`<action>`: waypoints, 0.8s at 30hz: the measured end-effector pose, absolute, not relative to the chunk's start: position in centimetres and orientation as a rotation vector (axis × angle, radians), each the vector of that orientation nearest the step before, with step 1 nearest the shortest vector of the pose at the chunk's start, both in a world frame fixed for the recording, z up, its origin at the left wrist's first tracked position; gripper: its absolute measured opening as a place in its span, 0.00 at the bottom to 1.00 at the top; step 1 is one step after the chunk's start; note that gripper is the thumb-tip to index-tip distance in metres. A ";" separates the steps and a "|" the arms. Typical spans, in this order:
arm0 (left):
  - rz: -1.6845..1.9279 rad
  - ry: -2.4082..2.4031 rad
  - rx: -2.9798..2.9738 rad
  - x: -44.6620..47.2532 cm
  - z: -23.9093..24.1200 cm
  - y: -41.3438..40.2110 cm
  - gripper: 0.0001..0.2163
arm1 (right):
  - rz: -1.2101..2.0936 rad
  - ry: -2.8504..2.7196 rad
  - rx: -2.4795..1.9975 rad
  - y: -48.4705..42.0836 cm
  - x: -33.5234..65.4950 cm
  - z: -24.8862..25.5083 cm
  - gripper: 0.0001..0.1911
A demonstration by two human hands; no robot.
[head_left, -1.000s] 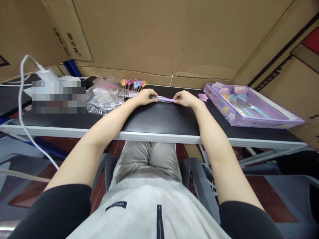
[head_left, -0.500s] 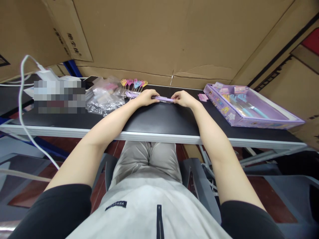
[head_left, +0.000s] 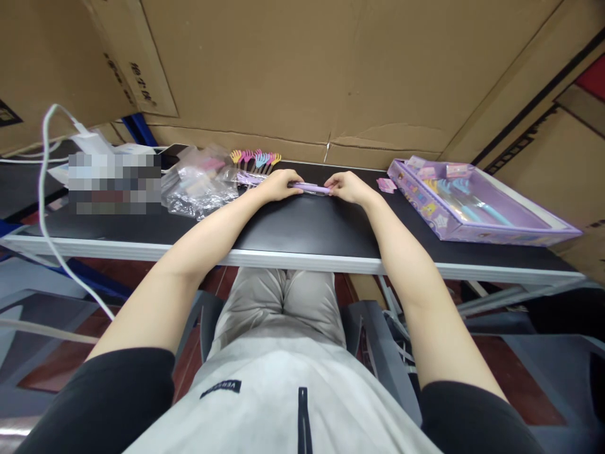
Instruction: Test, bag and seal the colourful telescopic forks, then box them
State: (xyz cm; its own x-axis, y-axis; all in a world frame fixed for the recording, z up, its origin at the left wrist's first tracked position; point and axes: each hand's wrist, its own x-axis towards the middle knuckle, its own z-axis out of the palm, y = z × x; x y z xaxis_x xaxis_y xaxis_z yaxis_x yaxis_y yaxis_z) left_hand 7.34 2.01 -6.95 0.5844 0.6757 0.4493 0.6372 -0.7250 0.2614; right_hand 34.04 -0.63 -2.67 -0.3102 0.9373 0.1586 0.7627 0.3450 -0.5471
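Note:
A slim purple pen-like stick (head_left: 314, 188), partly in shiny clear wrap, lies level between both hands above the black table. Thumb and fingers of my left hand (head_left: 282, 184) pinch its left end. At its other end, my right hand (head_left: 348, 187) has closed fingertips on the tip. Just left of my left hand are more purple sticks (head_left: 249, 179) in clear wrap. Behind them, several small hand-shaped heads (head_left: 261, 157) in yellow, pink and blue stand out on thin stems. My fingers hide both ends of the held stick.
To the right, a purple open box (head_left: 515, 195) holds blue and yellow hand-headed sticks and small pink packets. A pink packet (head_left: 386, 185) lies beside it. Crumpled clear bags (head_left: 201, 189) and a white cable (head_left: 43, 183) are on the left. Cardboard (head_left: 283, 75) walls the back.
Both hands keep the same pinch on the purple stick, almost unmoved. The whole view has shifted very slightly.

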 end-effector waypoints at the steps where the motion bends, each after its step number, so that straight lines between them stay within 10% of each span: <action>1: 0.816 1.135 2.737 7.4 -6.9 2.0 0.16 | 0.510 -2.175 -1.482 -0.7 34.0 -2.7 0.11; 24: 0.699 0.994 2.923 9.1 -5.4 -0.9 0.17 | 0.924 -2.465 -1.588 -5.4 32.4 1.4 0.16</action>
